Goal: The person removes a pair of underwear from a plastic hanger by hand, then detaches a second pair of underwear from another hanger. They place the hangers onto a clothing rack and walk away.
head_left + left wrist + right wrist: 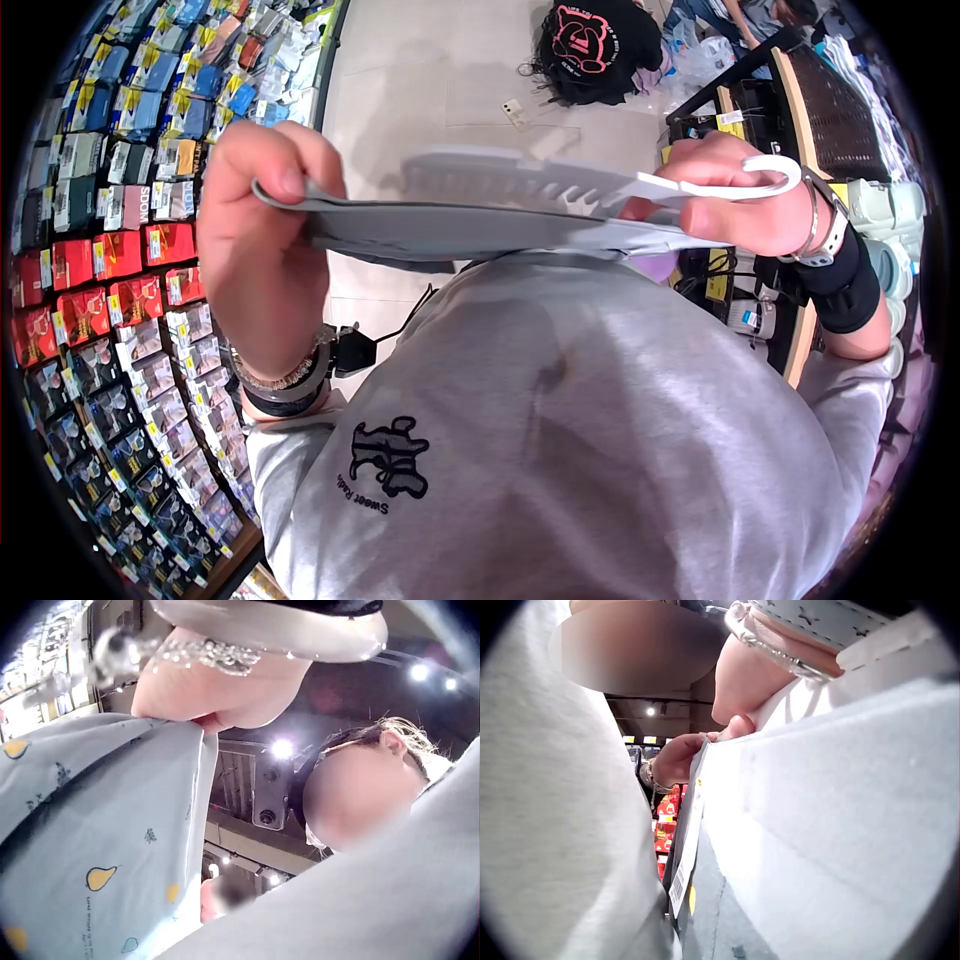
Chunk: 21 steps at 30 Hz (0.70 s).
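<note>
While left hand (265, 215) pinched cloth (450, 228) and right hand (745, 200) gripped cloth with hanger (652, 187), packets (118, 254) lined the left; cloth hid some floor (420, 90), phone (514, 113) lay beyond.

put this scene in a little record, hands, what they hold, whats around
left hand: pinches one end of the cloth
right hand: holds the opposite end
hanger: white, along the cloth, its hook by the right hand
print: yellow pears, seen from the left wrist
tag: white, with a barcode, at the cloth
left side: racked packages, including red packs
ahead: a person in a black top, low over the pale floor
</note>
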### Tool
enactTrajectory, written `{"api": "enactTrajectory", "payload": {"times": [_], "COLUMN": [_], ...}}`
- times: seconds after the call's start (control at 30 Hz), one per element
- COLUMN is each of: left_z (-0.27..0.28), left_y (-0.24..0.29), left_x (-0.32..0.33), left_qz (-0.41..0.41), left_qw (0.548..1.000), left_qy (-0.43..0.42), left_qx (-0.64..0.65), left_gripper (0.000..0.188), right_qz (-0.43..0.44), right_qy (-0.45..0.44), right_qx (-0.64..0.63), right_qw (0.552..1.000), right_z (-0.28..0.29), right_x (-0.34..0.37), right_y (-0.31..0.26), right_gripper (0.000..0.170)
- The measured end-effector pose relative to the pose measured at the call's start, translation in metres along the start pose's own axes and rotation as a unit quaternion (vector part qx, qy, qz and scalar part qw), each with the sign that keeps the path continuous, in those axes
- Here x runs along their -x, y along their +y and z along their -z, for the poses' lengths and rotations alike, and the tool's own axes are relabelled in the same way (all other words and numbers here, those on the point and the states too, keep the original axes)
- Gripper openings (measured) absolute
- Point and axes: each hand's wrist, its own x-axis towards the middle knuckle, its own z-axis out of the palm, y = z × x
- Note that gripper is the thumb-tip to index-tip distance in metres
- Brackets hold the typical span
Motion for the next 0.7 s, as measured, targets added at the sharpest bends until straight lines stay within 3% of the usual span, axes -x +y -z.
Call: {"api": "enactTrajectory", "payload": {"times": [0.1, 0.17, 0.33, 0.43, 0.7], "left_z": [-0.004, -0.009, -0.007, -0.016, -0.001], "left_y": [0.001, 0.002, 0.014, 0.02, 0.005], "left_x": [-0.003, -0.003, 0.003, 0.008, -0.005], "left_qz": [-0.016, -0.023, -0.073, -0.035, -0.101], "left_qw": [1.0, 1.0, 0.985, 0.981, 0.986], "left_qy": [0.01, 0.013, 0.024, 0.075, -0.026], "left_qx": [0.003, 0.003, -0.155, -0.175, -0.134], "left_gripper": [0.017, 0.018, 0.025, 0.021, 0.012], "right_qz": [0.025, -0.013, -0.091, -0.115, -0.139], "right_qy": [-0.008, -0.03, -0.031, -0.028, -0.007], "right_qx": [0.034, 0.065, 0.087, 0.116, 0.089], "right_qw": [0.999, 0.997, 0.992, 0.986, 0.986], "right_z": [0.001, 0.005, 0.003, 0.005, 0.011], "right_x": [0.002, 0.003, -0.001, -0.001, 0.0], "right_y": [-0.006, -0.017, -0.024, -0.033, -0.035], "right_gripper": [0.026, 0.027, 0.025, 0.024, 0.023]}}
